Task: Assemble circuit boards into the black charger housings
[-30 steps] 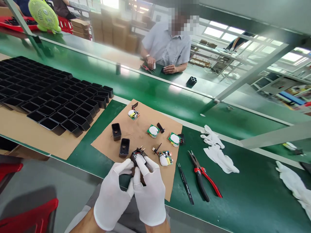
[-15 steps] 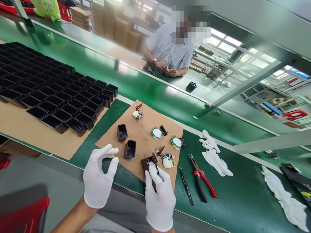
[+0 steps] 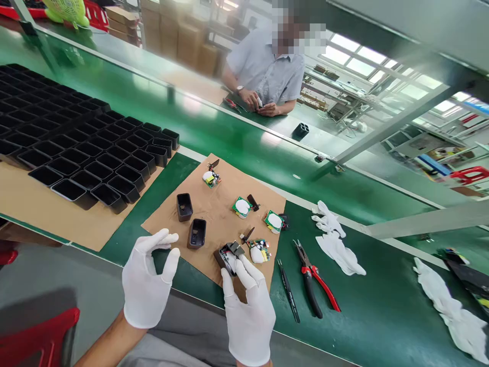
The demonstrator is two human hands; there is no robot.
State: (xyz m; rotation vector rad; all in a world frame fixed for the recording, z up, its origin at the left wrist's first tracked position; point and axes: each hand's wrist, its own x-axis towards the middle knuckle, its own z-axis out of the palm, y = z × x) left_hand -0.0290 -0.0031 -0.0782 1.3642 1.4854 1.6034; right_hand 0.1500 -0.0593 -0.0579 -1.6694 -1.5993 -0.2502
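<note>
My right hand, in a white glove, has its fingers closed around the near side of a black plastic case. White material shows inside the case, and a dark flat piece sticks up at its opening; my fingers partly hide both. My left hand, also gloved, holds nothing, with thumb and fingers apart over the bench edge. Two black cases, one farther and one nearer, stand on brown paper. A circuit board with white filler lies just right of the held case.
More circuit boards lie on the paper. Tweezers and red-black pliers are to the right, beyond them white gloves. Rows of black cases fill the left. A person works across the green bench.
The dark flat piece at the held case has tilted over, and more white material shows in the case. My right fingers have shifted back slightly. My left hand stays spread.
</note>
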